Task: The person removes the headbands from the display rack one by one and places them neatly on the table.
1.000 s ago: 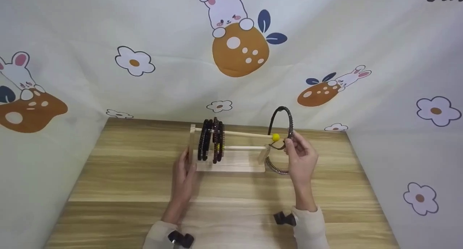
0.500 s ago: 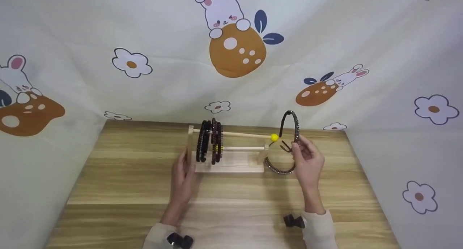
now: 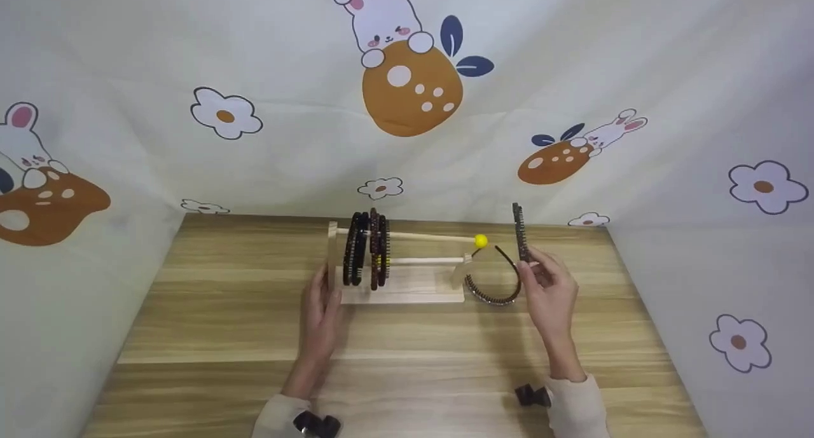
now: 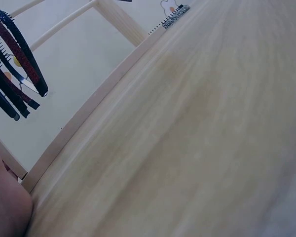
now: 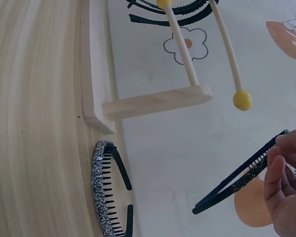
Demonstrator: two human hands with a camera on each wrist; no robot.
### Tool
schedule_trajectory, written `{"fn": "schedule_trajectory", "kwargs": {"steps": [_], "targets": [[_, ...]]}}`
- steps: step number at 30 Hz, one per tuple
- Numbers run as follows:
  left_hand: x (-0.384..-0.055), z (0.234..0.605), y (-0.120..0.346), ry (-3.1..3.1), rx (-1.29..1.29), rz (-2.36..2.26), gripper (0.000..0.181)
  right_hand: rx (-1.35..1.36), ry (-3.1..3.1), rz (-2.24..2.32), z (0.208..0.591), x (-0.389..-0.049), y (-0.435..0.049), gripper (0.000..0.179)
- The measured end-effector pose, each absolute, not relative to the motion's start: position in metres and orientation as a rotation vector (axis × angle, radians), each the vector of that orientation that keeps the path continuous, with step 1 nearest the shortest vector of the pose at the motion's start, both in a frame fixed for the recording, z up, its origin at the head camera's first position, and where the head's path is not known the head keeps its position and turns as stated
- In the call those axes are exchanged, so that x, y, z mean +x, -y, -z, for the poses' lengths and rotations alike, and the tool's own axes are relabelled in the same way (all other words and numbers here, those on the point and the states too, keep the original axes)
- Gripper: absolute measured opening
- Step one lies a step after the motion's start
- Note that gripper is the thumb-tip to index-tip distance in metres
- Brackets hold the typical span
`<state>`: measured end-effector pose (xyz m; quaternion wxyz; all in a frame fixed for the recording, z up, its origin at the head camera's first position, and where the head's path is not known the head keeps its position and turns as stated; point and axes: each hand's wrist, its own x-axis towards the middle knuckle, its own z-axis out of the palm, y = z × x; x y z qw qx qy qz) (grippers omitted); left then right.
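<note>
My right hand (image 3: pixel 552 292) pinches a dark toothed headband (image 3: pixel 519 228) between thumb and fingers, right of a small wooden rack (image 3: pixel 426 292). The head view catches this headband nearly edge-on; its two ends point down-left in the right wrist view. Around the rack's left end post, my left hand (image 3: pixel 321 314) has its thumb in front and its fingers partly hidden behind. Several dark headbands (image 3: pixel 374 250) hang at the left of the rack's upper rod, which ends in a yellow ball (image 3: pixel 481 241). Another toothed, glittery headband (image 5: pixel 97 182) lies on the table beside the rack's right end.
The rack stands on a wood-grain table (image 3: pixel 407 368), near its back edge. A pale cloth (image 3: pixel 286 152) printed with rabbits and flowers rises behind and at both sides. A lower rod (image 3: pixel 429 260) joins the rack's two end posts.
My right hand has moved right and slightly nearer with the headband, which has turned from an open loop to edge-on. The headband on the table shows more fully. My left hand stays at the rack.
</note>
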<state>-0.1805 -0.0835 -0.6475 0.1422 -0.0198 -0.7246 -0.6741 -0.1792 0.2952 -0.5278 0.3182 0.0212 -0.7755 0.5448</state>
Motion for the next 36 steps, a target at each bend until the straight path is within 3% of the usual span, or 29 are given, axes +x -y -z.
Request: {"fn": "schedule_trajectory", "kwargs": {"steps": [14,25,36], "targets": [[-0.178,0.645,0.084,2.098,-0.053,1.974,0.058,0.006,2.071,-1.450,0.541,-0.173,-0.323,0.031],[-0.177,0.647,0.084,2.073,-0.080,2.029,0.058,-0.195,2.118,-1.444,0.550,-0.171,-0.346,0.018],[-0.178,0.647,0.084,2.063,-0.096,2.007,0.058,-0.203,2.191,-1.428,0.555,-0.164,-0.366,0.026]]}}
